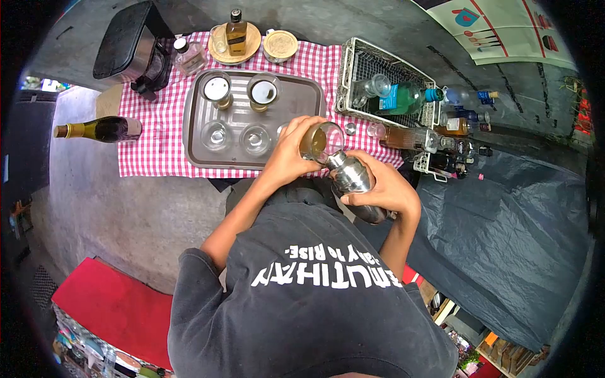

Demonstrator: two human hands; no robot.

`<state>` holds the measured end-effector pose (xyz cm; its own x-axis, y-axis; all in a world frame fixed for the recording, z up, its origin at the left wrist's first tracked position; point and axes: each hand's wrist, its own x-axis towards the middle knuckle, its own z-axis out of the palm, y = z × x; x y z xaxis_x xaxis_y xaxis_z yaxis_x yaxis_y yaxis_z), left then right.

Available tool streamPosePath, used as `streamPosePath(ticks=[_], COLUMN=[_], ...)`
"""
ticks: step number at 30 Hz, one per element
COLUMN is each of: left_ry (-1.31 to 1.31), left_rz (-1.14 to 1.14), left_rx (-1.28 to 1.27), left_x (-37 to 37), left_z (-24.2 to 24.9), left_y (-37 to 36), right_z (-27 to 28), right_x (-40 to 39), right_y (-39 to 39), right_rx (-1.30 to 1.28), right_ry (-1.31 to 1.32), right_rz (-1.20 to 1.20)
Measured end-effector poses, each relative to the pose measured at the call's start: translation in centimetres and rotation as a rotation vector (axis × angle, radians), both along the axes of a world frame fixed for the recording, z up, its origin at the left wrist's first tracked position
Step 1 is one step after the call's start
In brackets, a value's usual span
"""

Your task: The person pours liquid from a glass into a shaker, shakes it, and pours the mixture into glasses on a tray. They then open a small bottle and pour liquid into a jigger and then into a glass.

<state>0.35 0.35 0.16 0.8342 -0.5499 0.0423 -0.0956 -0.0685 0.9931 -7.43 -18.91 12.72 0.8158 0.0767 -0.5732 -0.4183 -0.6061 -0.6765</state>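
My left hand (291,154) is wrapped around a clear drinking glass (322,143) that is tilted and has some brownish liquid in it. In my right hand (382,186) is a shiny metal cocktail shaker (350,176), tipped so that its narrow top meets the rim of the glass. Both are held close to my body, at the tray's near right corner. On the brown serving tray (283,84) stand two glasses with dark contents, a left one (217,89) and a right one (263,93). Nearer me on it are two clear glasses (217,136). A small metal cup (350,128) is beside the tray.
A white wire crate (345,75) at the right holds a green bottle (409,97). Several more bottles stand beside it. A wine bottle (104,130) is at the left edge of the checkered cloth (157,145). A coffee machine (123,47) and a whisky bottle (236,34) are behind.
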Motion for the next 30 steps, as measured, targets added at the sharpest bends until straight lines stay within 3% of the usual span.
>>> streamPosePath(ticks=[30], left_ry=[0.013], left_rz=[0.003], left_rx=[-0.047], left_x=[0.1], left_z=[-0.78], left_y=[0.02], right_z=[0.48], right_x=[0.6], right_y=[0.33], right_rx=[0.037], right_ry=[0.118], right_rz=[-0.033])
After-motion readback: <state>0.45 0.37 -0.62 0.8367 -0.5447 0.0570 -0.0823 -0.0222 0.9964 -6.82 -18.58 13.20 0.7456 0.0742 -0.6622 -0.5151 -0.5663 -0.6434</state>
